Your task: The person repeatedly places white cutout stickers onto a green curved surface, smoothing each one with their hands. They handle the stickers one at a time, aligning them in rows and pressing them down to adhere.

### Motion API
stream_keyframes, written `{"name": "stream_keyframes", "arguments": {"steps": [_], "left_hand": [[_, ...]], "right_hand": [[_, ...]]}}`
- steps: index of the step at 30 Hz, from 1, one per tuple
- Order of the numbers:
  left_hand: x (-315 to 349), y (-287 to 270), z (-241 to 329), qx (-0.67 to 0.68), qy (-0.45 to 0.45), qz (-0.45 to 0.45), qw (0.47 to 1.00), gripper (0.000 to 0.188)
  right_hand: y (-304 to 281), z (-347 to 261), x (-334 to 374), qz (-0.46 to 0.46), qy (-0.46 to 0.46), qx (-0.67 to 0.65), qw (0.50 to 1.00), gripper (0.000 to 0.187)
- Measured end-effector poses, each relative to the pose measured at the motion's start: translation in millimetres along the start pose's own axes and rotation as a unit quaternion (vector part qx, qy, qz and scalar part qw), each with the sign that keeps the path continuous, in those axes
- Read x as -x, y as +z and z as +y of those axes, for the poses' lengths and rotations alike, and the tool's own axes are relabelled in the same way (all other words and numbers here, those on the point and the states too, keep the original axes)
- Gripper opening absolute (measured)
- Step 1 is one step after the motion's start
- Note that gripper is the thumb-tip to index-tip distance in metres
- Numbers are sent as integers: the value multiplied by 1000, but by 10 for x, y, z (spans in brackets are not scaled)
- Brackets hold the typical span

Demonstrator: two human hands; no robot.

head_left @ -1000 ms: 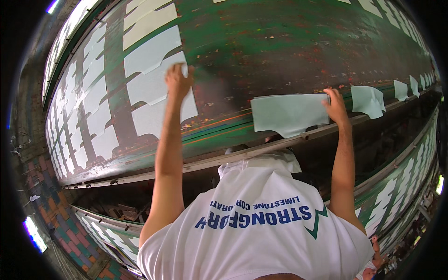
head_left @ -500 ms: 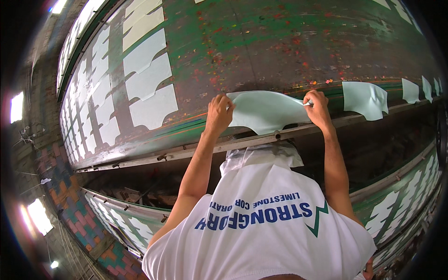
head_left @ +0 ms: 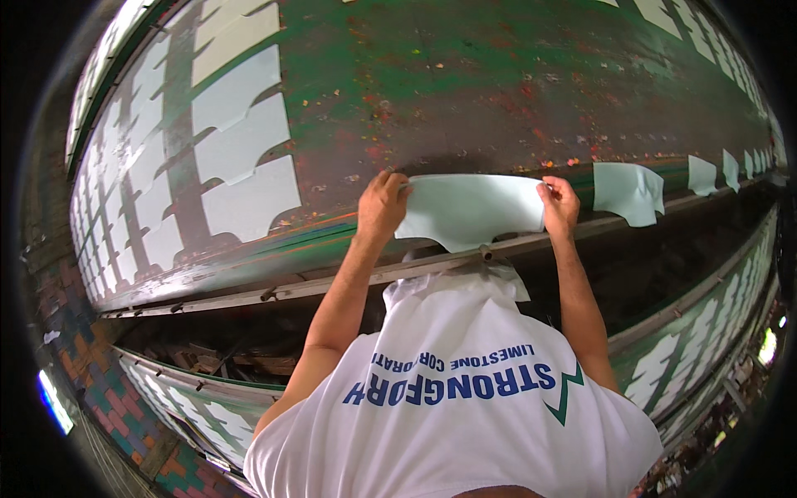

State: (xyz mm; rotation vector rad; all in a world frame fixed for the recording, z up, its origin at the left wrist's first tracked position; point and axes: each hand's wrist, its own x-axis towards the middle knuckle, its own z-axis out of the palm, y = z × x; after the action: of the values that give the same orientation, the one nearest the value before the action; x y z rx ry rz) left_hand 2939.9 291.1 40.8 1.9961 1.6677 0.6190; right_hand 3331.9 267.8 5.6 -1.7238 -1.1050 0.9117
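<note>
My left hand [head_left: 383,205] pinches the upper left corner of a pale bluish-white cut fabric piece [head_left: 471,207]. At its upper right corner, my right hand [head_left: 560,206] has its thumb and fingers closed on the cloth. Between the hands the piece's far edge runs nearly straight, and its curved lower edge hangs toward the table's near rail. Beneath it is the long, paint-speckled green and brown tabletop [head_left: 448,108]. To the right lies a similar, slightly wrinkled piece [head_left: 628,195] that overhangs the near edge.
Rows of similar pale pieces [head_left: 241,137] cover the table's left part. A metal rail [head_left: 349,278] with short pegs runs along the near edge. Behind me stands another table [head_left: 195,390] bearing pale pieces. Coloured paving [head_left: 100,390] shows at lower left.
The held piece's far edge has gone from bowed to nearly straight, and its folded right corner has flattened. Both hands still hold the corners. The view has shifted slightly.
</note>
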Motion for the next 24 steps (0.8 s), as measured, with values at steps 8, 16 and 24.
{"name": "stream_keyframes", "arguments": {"steps": [8,16,24], "left_hand": [[-32,42,-22,5,41,14,999,13],[-161,256,373,-17,1,-12,1000,10],[-679,1131,1482,67,-14,-88,994,11]], "right_hand": [[-174,-458,24,-40,-55,66,995,23],[-609,-509,-278,-82,-118,130,981,20],[-2142,-282,-1028,-74,-150,237,957,20]]}}
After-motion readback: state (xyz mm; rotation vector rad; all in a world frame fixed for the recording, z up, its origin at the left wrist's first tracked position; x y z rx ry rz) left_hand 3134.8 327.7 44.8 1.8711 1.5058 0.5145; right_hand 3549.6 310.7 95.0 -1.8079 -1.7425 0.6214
